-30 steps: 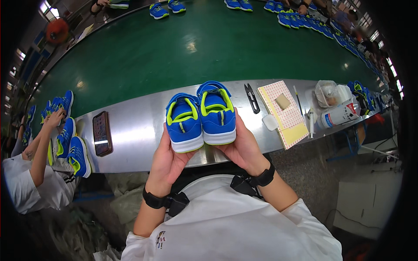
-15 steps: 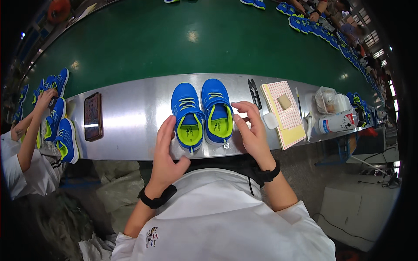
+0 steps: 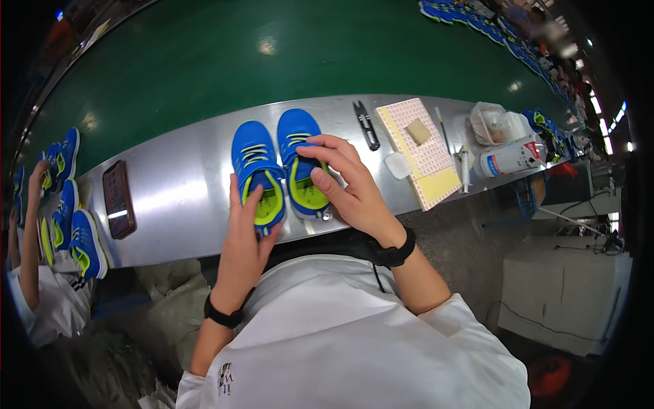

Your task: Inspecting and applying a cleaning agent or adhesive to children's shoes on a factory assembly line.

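Two blue sneakers with lime-green linings stand side by side, toes pointing away from me: a left sneaker (image 3: 253, 151) and a right sneaker (image 3: 297, 129). My left hand (image 3: 240, 249) straddles the near left side of the left sneaker, one finger outside and another at its opening. My right hand (image 3: 351, 187) reaches over the right sneaker from its right side. Its fingertips touch the strap area, and the thumb lies apart from them over the opening. That hand partly hides the collar. Both wrists wear black bands.
The metal table (image 3: 170, 184) borders a green surface (image 3: 204, 75). Thread snips (image 3: 366, 126), a patterned pad (image 3: 428, 153), a syringe (image 3: 465, 167), a plastic tub (image 3: 490, 124) and a white bottle (image 3: 511, 160) lie right. A phone (image 3: 119, 199) and a co-worker's sneakers (image 3: 87, 242) are left.
My view has turned, shifting the table's things leftward in the picture. My left hand has closed onto the left sneaker's side. My right hand has come over the right sneaker's opening and strap.
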{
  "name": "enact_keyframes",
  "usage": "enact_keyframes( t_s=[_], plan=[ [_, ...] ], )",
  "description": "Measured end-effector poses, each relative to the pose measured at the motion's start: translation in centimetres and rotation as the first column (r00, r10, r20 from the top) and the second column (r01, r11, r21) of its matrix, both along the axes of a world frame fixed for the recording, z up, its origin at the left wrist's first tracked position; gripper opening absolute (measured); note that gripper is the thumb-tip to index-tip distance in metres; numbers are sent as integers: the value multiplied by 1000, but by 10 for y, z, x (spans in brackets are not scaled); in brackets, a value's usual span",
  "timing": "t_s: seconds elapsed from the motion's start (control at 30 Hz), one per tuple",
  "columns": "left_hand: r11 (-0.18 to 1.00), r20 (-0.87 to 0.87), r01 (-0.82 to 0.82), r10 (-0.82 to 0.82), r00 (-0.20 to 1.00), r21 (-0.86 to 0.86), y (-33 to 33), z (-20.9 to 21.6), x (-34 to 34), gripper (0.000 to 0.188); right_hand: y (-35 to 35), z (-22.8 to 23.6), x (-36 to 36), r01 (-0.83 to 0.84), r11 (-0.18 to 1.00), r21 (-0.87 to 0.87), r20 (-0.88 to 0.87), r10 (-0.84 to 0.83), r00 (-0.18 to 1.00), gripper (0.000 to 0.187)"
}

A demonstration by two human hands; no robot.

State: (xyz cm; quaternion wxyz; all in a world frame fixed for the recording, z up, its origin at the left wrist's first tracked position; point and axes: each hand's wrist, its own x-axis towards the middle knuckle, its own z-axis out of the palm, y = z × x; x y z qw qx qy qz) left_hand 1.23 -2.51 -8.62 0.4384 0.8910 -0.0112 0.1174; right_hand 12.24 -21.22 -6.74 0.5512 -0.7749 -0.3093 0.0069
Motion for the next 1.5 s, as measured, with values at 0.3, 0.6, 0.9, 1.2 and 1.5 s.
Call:
enact_keyframes(
  t_s=[0.3,0.6,0.9,1.2,1.5],
  plan=[
    [891,279,32,-175,944,452,27,9,12,34,-119,-25,71,765,545,-344,501,-582,640,39],
    [979,315,135,-176,933,150,28,30,-5,20,-130,-5,74,562,659,-501,195,-546,815,27],
    [671,215,315,-231,949,-671,-2,62,-70,25,-5,93,-87,-580,813,40,13,580,814,32],
    [588,187,397,-386,903,-705,-10,60,-76,32,-10,79,-114,-645,757,-106,365,633,682,24],
    [547,48,271,-387,921,-793,-8,52,-82,36,-27,68,-109,-642,746,-175,408,649,643,21]
  ],
)
